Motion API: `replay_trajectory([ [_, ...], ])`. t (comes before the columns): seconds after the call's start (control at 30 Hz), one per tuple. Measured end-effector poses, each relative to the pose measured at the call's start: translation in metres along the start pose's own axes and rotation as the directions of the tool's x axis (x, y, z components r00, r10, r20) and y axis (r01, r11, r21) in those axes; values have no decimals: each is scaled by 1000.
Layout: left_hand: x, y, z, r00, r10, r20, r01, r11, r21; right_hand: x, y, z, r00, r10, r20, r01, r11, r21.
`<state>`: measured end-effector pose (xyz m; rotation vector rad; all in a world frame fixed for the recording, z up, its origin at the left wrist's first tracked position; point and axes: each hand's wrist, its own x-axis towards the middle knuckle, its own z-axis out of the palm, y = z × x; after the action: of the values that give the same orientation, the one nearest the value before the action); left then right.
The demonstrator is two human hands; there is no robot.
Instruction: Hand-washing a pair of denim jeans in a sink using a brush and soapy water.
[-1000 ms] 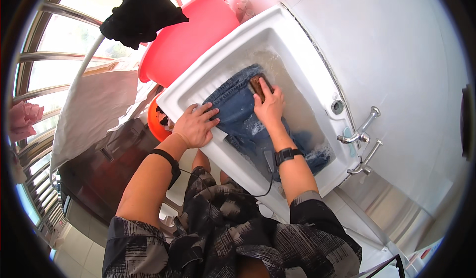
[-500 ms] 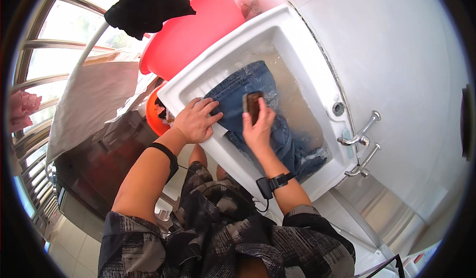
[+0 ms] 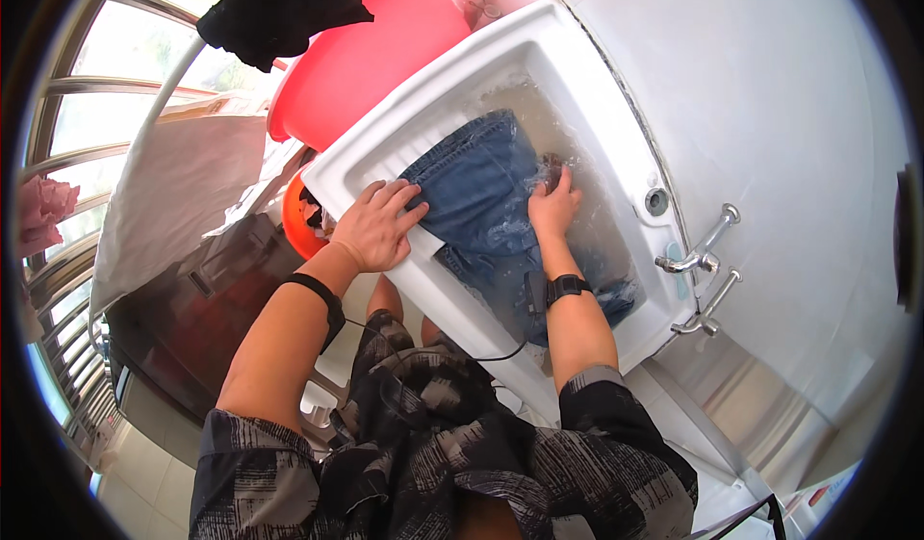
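Blue denim clothing lies partly spread over the ribbed slope of a white laundry sink, its lower part sunk in cloudy, sudsy water. My left hand rests on the sink's near rim, fingers stretched flat with the tips on the edge of the denim. At the right side of the cloth, my right hand is closed round a brown scrubbing brush. The brush is low at the water, and its bristles are hidden.
Two metal taps stick out from the wall at the right. Behind the sink stands a large pink basin, with black cloth hanging above it. An orange tub holding clothes sits at the left, near a dark cabinet-like unit.
My right hand has carried the brush rightward off the middle of the denim, down to the water at its edge. The denim lies flatter. My left hand has hardly moved.
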<state>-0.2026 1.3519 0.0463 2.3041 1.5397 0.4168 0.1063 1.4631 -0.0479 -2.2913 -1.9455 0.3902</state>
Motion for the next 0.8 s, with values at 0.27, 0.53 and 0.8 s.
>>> replay_trajectory([
  [0.27,-4,-2,-1,999,-1,47,0,1000,6,-91,-78,-24,923,-383,-26,355,824,442],
  [0.53,-2,-2,8,995,-29,97,27,999,22,-8,-75,-17,970,-235,54,220,955,199],
  [0.8,-9,-4,6,993,-49,109,43,998,53,-87,-95,-49,776,-602,188,507,773,381],
])
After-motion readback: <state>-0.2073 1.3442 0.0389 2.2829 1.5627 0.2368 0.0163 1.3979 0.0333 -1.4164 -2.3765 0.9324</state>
